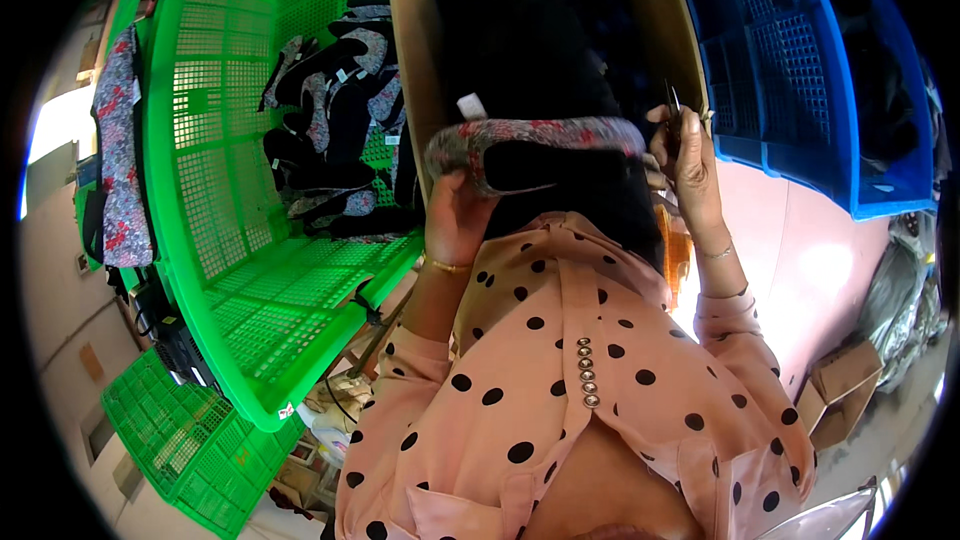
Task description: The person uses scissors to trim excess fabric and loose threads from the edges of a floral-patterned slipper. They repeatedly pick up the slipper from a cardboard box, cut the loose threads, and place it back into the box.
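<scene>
In front of my lap is a long floral fabric piece [550, 132] with black lining, shaped like a cloth shoe upper and slightly blurred. My left hand [455, 225] grips its left end from below, and a small white tag [470, 107] sticks up there. Beside the right end, my right hand [690, 160] is closed around a small pair of thread snips [674, 98], blades pointing away from me. Whether its fingers also touch the fabric, I cannot tell.
On the left a large green crate [210, 230] holds several similar floral and black pieces [345, 120]. Another piece [122, 150] hangs over its outer side. A blue crate [800, 160] stands at the right, and a cardboard box [845, 385] lies behind it.
</scene>
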Tool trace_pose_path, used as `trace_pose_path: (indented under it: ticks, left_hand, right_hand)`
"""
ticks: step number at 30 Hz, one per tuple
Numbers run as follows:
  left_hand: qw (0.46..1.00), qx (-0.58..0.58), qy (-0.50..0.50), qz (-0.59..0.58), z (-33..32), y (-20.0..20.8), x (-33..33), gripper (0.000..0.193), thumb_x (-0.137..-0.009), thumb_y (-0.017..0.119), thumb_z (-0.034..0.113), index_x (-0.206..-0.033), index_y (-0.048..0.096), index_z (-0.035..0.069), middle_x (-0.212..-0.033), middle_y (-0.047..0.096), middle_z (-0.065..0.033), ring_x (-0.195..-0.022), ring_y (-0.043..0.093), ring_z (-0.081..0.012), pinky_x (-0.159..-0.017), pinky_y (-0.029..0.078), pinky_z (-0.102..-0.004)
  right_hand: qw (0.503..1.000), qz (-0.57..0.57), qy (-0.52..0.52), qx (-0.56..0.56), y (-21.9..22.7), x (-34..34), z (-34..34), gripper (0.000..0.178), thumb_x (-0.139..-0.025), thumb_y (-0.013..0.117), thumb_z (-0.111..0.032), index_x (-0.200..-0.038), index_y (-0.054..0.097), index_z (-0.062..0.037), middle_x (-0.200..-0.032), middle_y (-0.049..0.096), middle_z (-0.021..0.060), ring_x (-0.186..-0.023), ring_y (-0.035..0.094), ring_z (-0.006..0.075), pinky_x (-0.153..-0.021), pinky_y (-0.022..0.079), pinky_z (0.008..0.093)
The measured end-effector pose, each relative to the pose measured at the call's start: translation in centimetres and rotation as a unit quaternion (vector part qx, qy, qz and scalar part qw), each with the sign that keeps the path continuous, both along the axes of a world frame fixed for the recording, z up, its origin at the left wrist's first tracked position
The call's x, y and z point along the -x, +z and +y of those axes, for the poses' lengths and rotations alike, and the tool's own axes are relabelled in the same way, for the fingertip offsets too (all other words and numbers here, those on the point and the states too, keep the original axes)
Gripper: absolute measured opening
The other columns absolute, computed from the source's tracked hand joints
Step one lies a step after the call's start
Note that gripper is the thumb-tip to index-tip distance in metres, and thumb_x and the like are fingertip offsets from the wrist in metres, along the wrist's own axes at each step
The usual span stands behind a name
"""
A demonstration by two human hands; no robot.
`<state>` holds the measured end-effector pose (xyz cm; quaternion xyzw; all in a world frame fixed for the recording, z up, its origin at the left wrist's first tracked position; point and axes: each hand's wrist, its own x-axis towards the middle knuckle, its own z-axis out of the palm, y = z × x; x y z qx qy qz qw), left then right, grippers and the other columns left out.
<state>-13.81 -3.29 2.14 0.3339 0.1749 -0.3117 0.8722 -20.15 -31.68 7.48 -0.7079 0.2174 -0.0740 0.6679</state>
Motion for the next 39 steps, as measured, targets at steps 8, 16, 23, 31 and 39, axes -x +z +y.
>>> trace_pose_path:
  ticks: [8, 16, 23, 31, 39]
  left_hand:
    - [0.729, -0.585, -0.098, -0.341, 2.9, -2.3, 4.5, 0.040, -0.085, 0.070, 0.012, -0.121, 0.056, 0.000, -0.111, 0.063, -0.0123, -0.101, 0.060, -0.0253, -0.095, 0.045, -0.0369]
    - [0.696, -0.403, -0.237, -0.545, -9.1, 1.6, -6.0, 0.015, -0.088, 0.068, 0.015, -0.095, 0.071, 0.002, -0.081, 0.069, -0.0036, -0.077, 0.061, -0.0195, -0.076, 0.045, -0.0303]
    - [0.737, -0.253, -0.482, -0.400, -15.0, -1.0, -9.8, 0.024, -0.084, 0.075, 0.022, -0.089, 0.072, -0.001, -0.077, 0.069, -0.0045, -0.073, 0.062, -0.0085, -0.068, 0.049, -0.0214]
    - [0.769, -0.190, -0.518, -0.322, -15.4, 0.3, -11.2, 0.018, -0.087, 0.073, 0.014, -0.095, 0.071, -0.001, -0.086, 0.070, -0.0040, -0.079, 0.064, -0.0076, -0.075, 0.052, -0.0207]
    - [0.765, -0.185, -0.503, -0.357, -15.3, 0.5, -11.2, 0.015, -0.087, 0.072, 0.011, -0.094, 0.071, -0.002, -0.085, 0.070, -0.0045, -0.079, 0.064, -0.0081, -0.075, 0.052, -0.0212]
  right_hand:
    - [0.992, 0.123, 0.029, 0.020, -4.7, 6.2, -0.7, 0.043, -0.103, 0.046, -0.043, -0.090, 0.057, -0.0037, -0.067, 0.045, -0.0023, -0.061, 0.041, 0.0061, -0.057, 0.036, 0.0214]
    - [0.984, 0.151, 0.071, 0.067, -3.6, 5.6, 0.6, 0.042, -0.103, 0.048, -0.039, -0.088, 0.059, -0.0018, -0.064, 0.049, 0.0025, -0.060, 0.046, 0.0116, -0.059, 0.040, 0.0250]
    - [0.989, 0.124, 0.060, 0.058, -4.7, 4.4, 1.2, 0.043, -0.101, 0.051, -0.038, -0.082, 0.059, -0.0008, -0.063, 0.050, 0.0047, -0.058, 0.047, 0.0124, -0.057, 0.040, 0.0261]
    - [0.988, 0.115, 0.067, 0.078, -5.1, 2.5, 1.5, 0.043, -0.100, 0.053, -0.039, -0.084, 0.058, 0.0006, -0.067, 0.058, 0.0136, -0.061, 0.056, 0.0257, -0.059, 0.045, 0.0343]
    - [0.980, 0.118, 0.063, 0.148, -5.4, 0.9, 1.7, 0.040, -0.098, 0.057, -0.038, -0.084, 0.059, 0.0003, -0.068, 0.059, 0.0212, -0.062, 0.059, 0.0400, -0.056, 0.045, 0.0413]
